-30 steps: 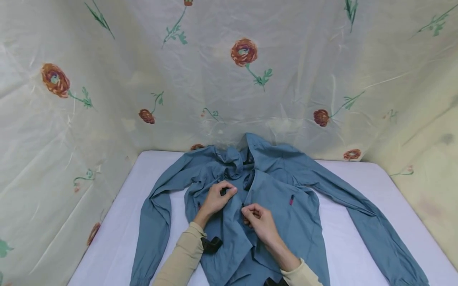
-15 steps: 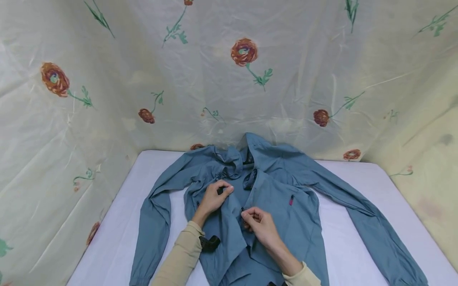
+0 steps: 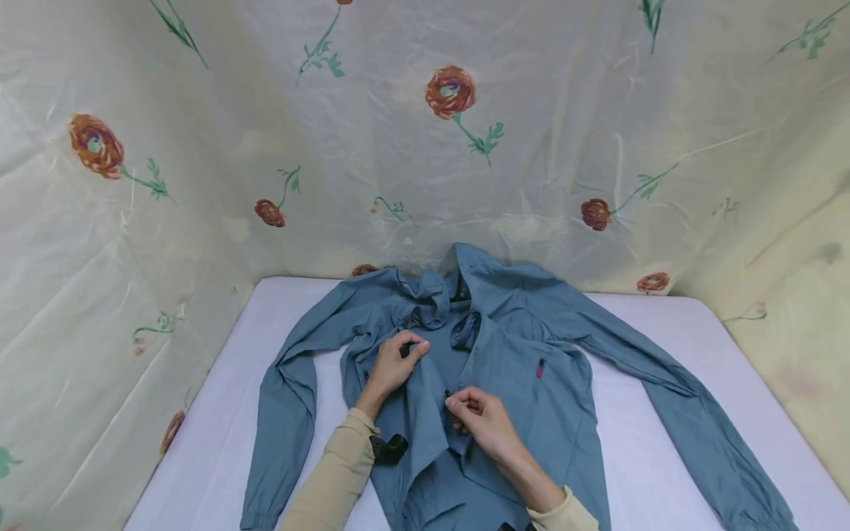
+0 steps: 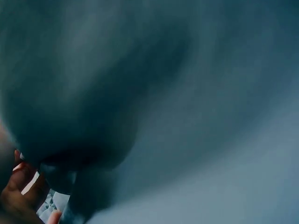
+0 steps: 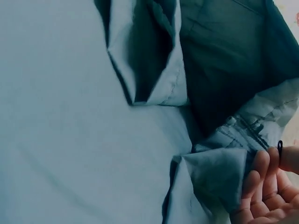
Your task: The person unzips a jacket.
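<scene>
A blue-grey jacket lies spread out with its front parted and the sleeves out to both sides. My left hand pinches the left front edge, thumb against forefinger. My right hand pinches a small black zipper pull at the right front edge. In the right wrist view the pull's dark loop sticks out above the fingertips, beside the zipper teeth. Blurred jacket cloth fills most of the left wrist view and hides much of the left hand.
The table has a pale lilac cover. A floral plastic curtain hangs behind it and at both sides. A pocket zipper with a pink-red tab sits on the jacket's right front. Black wrist cameras are strapped on.
The left hand has shifted slightly to the left with its front edge, widening the gap. The right hand has moved slightly down, still pinching the pull. The view has tilted a little.
</scene>
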